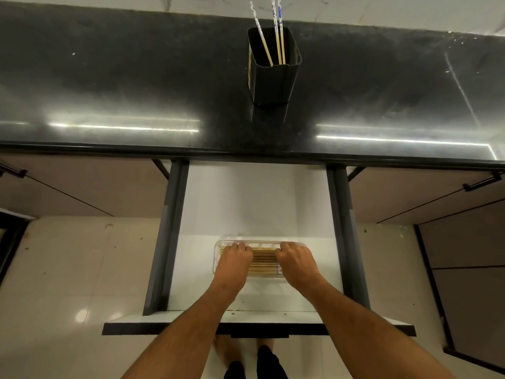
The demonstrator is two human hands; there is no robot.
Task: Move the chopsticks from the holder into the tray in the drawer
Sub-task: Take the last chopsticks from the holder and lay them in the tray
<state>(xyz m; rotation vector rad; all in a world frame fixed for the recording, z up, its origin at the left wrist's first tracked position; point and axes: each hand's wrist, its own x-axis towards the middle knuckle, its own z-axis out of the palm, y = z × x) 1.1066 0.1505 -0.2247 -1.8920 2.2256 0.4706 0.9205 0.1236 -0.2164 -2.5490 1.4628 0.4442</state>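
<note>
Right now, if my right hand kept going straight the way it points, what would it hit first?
Probably the far wall of the clear tray: the right hand points away from you over the chopsticks there. Depth is unclear.

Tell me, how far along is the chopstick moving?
Mostly done: a row of chopsticks already lies in the clear tray in the open drawer. In hand: the left hand and right hand rest on that pile, apparently tidying it. Left: three chopsticks in the black holder on the counter.

No legible text. Blue markings on the chopsticks [278,28] and a yellow label on the holder [273,77] are too small to read.
</note>
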